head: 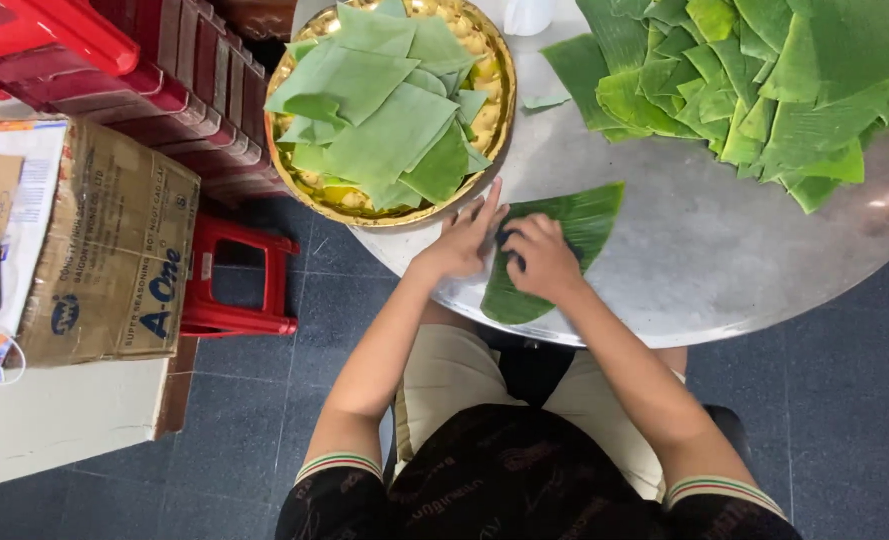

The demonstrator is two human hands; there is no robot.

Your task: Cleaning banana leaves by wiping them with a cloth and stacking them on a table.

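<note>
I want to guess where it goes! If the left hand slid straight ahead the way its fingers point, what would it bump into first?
Probably the gold tray piled with cut green leaves: the left hand points up-right toward its near rim.

Green ribbed leaf (565, 235); gold embossed tray (500, 110); grey metal table (725, 260); red stool (240, 285)

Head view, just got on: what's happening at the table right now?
A person seated at a round metal table has both hands on one green leaf lying at the near edge. The left hand presses its left side, and the right hand rests on top. A gold tray of cut leaf pieces sits to the left, and a leaf pile at the far right.
</note>
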